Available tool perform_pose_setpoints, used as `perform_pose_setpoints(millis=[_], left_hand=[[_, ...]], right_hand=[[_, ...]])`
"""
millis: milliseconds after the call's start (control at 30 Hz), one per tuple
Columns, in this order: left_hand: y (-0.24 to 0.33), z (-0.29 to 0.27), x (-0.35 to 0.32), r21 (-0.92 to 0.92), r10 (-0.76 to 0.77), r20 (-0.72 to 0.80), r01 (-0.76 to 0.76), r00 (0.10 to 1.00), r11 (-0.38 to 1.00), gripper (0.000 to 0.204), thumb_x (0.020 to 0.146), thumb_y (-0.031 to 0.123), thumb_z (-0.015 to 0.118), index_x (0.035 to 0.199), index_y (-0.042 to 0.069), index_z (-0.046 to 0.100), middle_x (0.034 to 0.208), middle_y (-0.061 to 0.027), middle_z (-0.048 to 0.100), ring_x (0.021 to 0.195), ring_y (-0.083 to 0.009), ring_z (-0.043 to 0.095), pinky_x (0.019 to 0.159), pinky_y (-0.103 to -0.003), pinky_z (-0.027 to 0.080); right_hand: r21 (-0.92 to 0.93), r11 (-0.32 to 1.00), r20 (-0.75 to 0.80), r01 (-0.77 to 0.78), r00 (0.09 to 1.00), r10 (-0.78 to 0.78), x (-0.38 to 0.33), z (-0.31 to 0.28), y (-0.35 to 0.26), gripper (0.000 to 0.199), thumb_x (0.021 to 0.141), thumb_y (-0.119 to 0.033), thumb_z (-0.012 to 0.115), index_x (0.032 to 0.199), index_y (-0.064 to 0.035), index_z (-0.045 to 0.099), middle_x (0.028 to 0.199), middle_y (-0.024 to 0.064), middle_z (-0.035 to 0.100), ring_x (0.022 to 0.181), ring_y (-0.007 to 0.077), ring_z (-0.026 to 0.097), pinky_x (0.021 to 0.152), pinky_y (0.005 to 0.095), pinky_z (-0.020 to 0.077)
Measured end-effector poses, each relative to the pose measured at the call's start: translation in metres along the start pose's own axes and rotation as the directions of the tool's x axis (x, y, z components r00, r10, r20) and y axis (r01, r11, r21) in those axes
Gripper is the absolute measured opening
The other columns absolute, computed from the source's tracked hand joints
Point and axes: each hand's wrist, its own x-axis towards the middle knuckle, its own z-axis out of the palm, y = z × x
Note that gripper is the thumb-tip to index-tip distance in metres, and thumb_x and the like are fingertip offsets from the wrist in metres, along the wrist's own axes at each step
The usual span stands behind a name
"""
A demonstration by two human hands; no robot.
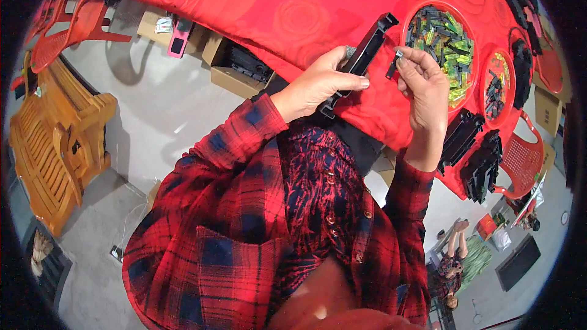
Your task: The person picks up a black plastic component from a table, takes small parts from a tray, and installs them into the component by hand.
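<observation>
My left hand (319,83) is closed around a long black plastic housing (369,49), which slants up to the right above the table's near edge. Between the thumb and fingers of my right hand (425,88) is a small black plastic piece (392,71), apart from the housing and just right of it. Beyond that hand stands a large red bowl (435,3) with many small black pieces and yellow-green pieces (458,64) in it. A smaller red bowl (512,83) to its right holds more small black and yellow parts.
A red rose-patterned cloth (299,15) covers the table. Black housings (483,171) are stacked at its right edge. An open cardboard box (235,82) with black parts stands below. Around are a wooden bench (58,146), red chairs (523,162) and another person (451,269) at lower right.
</observation>
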Motion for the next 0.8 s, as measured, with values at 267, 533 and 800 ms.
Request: perform_pose_setpoints(millis=[267,533,800], left_hand=[[0.007,0.008,-0.005,-0.011,0.061,-0.031,-0.061,0.998,0.998,0.048,0.083,0.012,0.075,0.123,0.003,0.049,0.081,0.0022,0.057,0.068,-0.0061,0.054,0.059,-0.023,0.041],[0.003,0.009,0.002,-0.022,0.174,-0.063,-0.176,0.983,0.984,0.048,0.087,0.011,0.071,0.130,0.004,0.052,0.090,-0.0016,0.065,0.072,-0.0077,0.058,0.063,-0.022,0.045],[0.012,0.006,0.000,-0.125,0.162,-0.103,-0.174,0.981,0.977,0.041,0.088,0.006,0.068,0.126,0.002,0.053,0.090,-0.0055,0.065,0.077,-0.0150,0.066,0.069,-0.027,0.055]], right_hand=[[-0.063,0.996,0.014,0.055,0.998,-0.054,-0.014,0.014,-0.002,0.027,0.090,-0.004,0.066,0.116,0.0015,0.063,0.088,0.0005,0.063,0.070,0.0048,0.053,0.061,0.0188,0.0415],[-0.169,0.974,0.137,0.149,0.983,-0.126,-0.025,0.021,0.009,0.037,0.092,0.000,0.059,0.127,0.0037,0.051,0.085,-0.0005,0.058,0.071,0.0041,0.050,0.062,0.0203,0.0419],[-0.129,0.972,0.027,0.199,0.980,-0.197,-0.033,0.026,0.011,0.032,0.098,-0.014,0.058,0.123,0.0046,0.052,0.088,0.0019,0.058,0.071,0.0062,0.051,0.063,0.0218,0.0440]])
